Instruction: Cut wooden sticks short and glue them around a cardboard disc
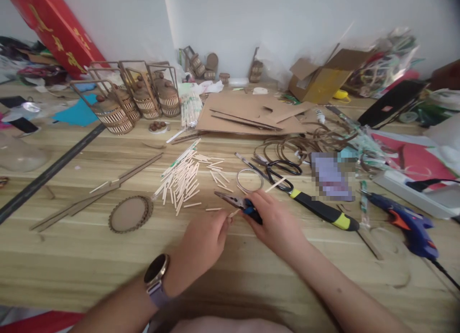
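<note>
My right hand (pixel 271 220) is wrapped round a pair of pliers (pixel 230 198), whose jaws point left. Close beside it, my left hand (pixel 206 237) pinches a small pale piece (pixel 234 212) near the pliers. A wooden stick (pixel 276 185) lies or sticks out just above my right hand. Beyond my left hand is a loose pile of short wooden sticks (pixel 183 179). A wire ring (pixel 249 179) rests just past the plier jaws. To the left lies a round cardboard piece with a scalloped rim (pixel 130 214).
Small lidded baskets (pixel 115 113) with tall handles stand at the back left. Cardboard (pixel 223 115), an open box (pixel 319 79) and coiled brown strips (pixel 283 148) are farther back. Scissors (pixel 283 172), a black-and-yellow handled tool (pixel 319 208) and a blue glue gun (pixel 409 225) lie right.
</note>
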A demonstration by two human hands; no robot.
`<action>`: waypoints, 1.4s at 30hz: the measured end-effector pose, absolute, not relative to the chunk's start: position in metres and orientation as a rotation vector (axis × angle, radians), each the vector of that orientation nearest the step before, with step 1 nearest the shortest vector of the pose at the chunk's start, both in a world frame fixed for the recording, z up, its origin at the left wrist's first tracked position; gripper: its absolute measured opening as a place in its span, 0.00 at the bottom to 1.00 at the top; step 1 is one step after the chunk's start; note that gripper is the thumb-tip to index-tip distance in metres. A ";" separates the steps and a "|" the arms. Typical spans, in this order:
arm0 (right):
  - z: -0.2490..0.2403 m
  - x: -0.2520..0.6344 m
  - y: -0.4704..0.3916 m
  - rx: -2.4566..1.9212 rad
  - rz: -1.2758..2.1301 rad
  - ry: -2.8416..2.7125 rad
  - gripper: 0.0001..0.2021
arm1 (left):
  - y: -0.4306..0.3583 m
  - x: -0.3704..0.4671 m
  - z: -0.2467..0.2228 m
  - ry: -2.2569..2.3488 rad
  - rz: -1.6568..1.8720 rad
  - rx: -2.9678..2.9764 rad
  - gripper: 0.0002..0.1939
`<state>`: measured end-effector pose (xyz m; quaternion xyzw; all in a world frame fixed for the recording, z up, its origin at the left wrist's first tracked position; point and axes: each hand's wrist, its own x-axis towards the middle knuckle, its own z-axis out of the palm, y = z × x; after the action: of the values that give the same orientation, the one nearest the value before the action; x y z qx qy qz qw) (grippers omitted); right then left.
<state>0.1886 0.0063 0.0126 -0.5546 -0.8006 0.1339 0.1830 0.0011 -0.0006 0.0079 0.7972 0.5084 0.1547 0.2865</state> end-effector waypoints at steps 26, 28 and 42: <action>0.011 0.198 0.009 -1.423 0.605 -2.250 0.08 | 0.018 -0.012 0.018 1.448 0.805 1.742 0.11; 0.011 0.196 0.006 -1.409 0.685 -2.232 0.11 | 0.018 -0.012 0.019 1.442 0.890 1.721 0.11; 0.009 0.194 -0.001 -1.268 0.747 -2.190 0.19 | 0.013 -0.011 0.019 1.321 1.060 1.781 0.12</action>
<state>0.1939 -0.0007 0.0090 -0.4653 -0.8040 0.2742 0.2489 -0.0110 0.0132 0.0187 0.6829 0.5064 0.4061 0.3352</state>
